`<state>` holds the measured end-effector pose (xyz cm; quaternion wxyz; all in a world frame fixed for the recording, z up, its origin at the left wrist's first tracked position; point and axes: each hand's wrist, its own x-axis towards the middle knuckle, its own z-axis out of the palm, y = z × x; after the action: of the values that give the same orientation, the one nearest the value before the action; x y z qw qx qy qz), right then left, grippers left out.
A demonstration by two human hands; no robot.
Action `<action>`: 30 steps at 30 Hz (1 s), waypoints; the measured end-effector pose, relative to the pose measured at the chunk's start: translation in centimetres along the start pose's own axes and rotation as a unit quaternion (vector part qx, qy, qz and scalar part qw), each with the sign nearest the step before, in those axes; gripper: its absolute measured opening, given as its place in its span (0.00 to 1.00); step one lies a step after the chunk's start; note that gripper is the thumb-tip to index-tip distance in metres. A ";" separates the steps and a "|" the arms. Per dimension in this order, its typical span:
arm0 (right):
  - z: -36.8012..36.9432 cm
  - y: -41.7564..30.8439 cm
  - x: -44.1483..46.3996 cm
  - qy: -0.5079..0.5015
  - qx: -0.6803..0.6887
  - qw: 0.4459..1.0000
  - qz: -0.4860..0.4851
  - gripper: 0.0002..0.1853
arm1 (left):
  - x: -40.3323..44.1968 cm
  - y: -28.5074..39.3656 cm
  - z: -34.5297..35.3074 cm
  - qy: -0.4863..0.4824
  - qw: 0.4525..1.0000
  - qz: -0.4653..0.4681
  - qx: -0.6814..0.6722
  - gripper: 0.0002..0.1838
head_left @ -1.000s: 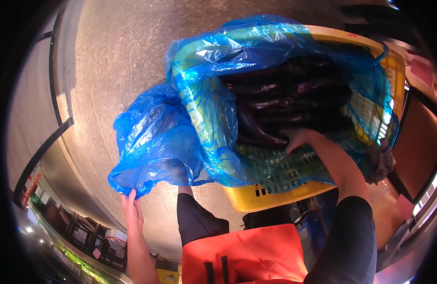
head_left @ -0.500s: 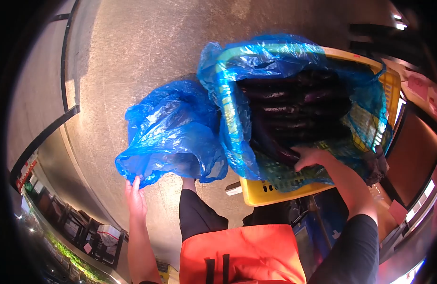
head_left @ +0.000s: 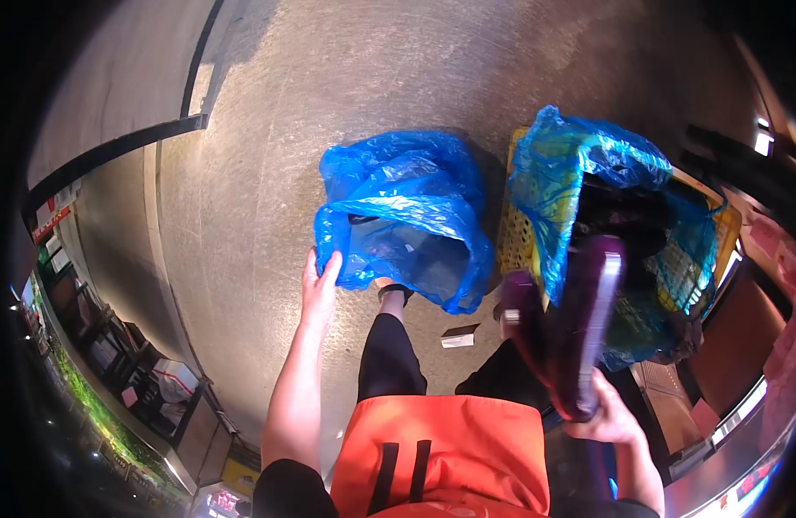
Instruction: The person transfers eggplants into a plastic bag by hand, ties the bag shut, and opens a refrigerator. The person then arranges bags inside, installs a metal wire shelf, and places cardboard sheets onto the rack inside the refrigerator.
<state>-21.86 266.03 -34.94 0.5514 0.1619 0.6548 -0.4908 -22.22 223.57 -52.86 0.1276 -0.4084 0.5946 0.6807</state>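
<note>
My left hand pinches the rim of a blue plastic bag, whose mouth gapes towards me; a dark item shows just inside the rim. In my right hand are two long dark-purple eggplants, gripped near their lower ends and pointing up and away. They are slightly blurred and stand in front of a yellow crate. A blue plastic liner drapes over that crate's rim, and more dark eggplants lie inside, partly covered by the held ones.
The bag rests on a brown floor. A small white and dark piece of card lies near my feet. Shelving with goods runs along the left, and a dark-edged panel stands at the upper left.
My right hand has come out of the crate, lifting eggplants towards my body. My left hand keeps hold of the bag, whose mouth is wider. The view has shifted, so bag and crate appear further right.
</note>
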 end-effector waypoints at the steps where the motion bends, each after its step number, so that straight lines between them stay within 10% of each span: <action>1: 1.8 -2.1 2.2 -0.007 -0.162 0.982 -0.094 0.37 | 0.0 -0.1 -0.4 -0.002 1.000 0.003 -0.010 0.17; 9: 15.1 -3.7 22.6 0.051 -0.525 0.849 0.021 0.35 | -0.2 0.7 -2.4 -0.054 0.998 -0.031 -0.010 0.17; 15: 20.2 -4.0 36.0 0.136 -0.612 0.763 -0.156 0.29 | -0.9 0.8 -4.0 -0.157 0.984 -0.080 -0.019 0.21; 18: 18.7 -2.3 42.2 0.031 -0.551 0.817 -0.169 0.20 | -1.2 1.8 -6.4 -0.042 0.979 -0.146 -0.133 0.20; 30: 8.0 -2.5 32.0 0.117 -0.700 0.649 -0.274 0.13 | 3.2 6.0 -5.7 -0.012 0.987 -0.047 -0.150 0.15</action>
<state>-30.06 247.74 -61.25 0.2601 -0.4032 0.8773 0.0073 -25.87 215.82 -50.66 0.1037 -0.4418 0.4641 0.7607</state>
